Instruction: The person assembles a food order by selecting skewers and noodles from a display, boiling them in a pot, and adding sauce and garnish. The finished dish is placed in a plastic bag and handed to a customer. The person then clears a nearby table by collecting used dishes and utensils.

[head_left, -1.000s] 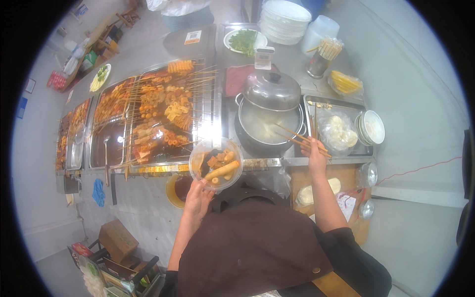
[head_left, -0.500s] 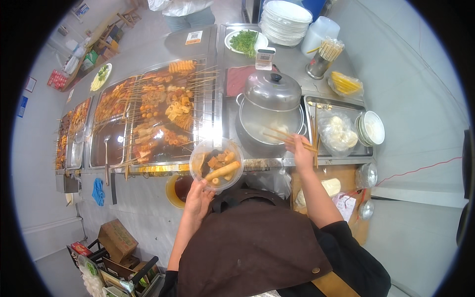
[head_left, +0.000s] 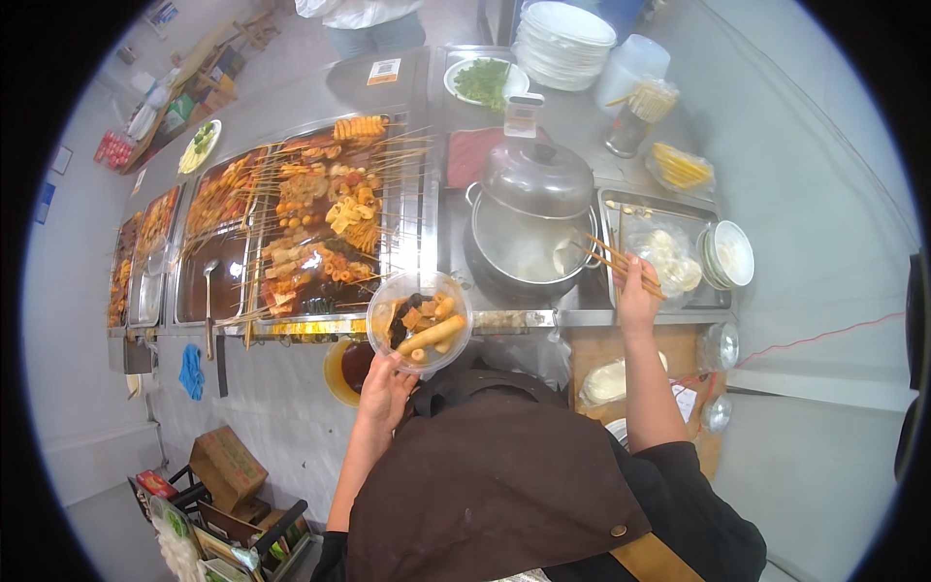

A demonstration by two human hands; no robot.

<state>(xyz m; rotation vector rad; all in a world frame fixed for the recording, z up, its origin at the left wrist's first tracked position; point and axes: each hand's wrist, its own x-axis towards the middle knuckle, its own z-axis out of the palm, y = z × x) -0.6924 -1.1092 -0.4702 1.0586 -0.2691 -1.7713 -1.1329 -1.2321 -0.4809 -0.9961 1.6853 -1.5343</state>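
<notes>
Two hands are kept occupied above the front edge of the metal tabletop (head_left: 582,121). By the left hand (head_left: 388,382) a clear round container (head_left: 465,328) is held low at its near side, with the fingers curled up against it. Inside, long tan rolls (head_left: 432,337) are seen beside dark pieces (head_left: 400,325), and the container is tipped slightly. By the right hand (head_left: 637,295) a pair of wooden chopsticks (head_left: 613,258) is gripped, the fingers drawn in around it; the tips are pointed left, over the right rim of a deep pot (head_left: 524,289). Near those tips a pale piece (head_left: 562,257) is visible in the pot; whether it is pinched cannot be told.

The pot is partly covered at the back by a domed metal lid (head_left: 533,184), and cloudy liquid (head_left: 514,247) is seen in front. Just right of the pot, a clear bag (head_left: 667,260) of pale contents is set in a metal tray (head_left: 713,299), with stacked bowls (head_left: 732,254) at its right end. To the left, many skewers (head_left: 354,213) of food are laid in trays of brown liquid, where a ladle (head_left: 208,310) is also rested. Behind the lid, greens (head_left: 482,81) are heaped on a white plate.
</notes>
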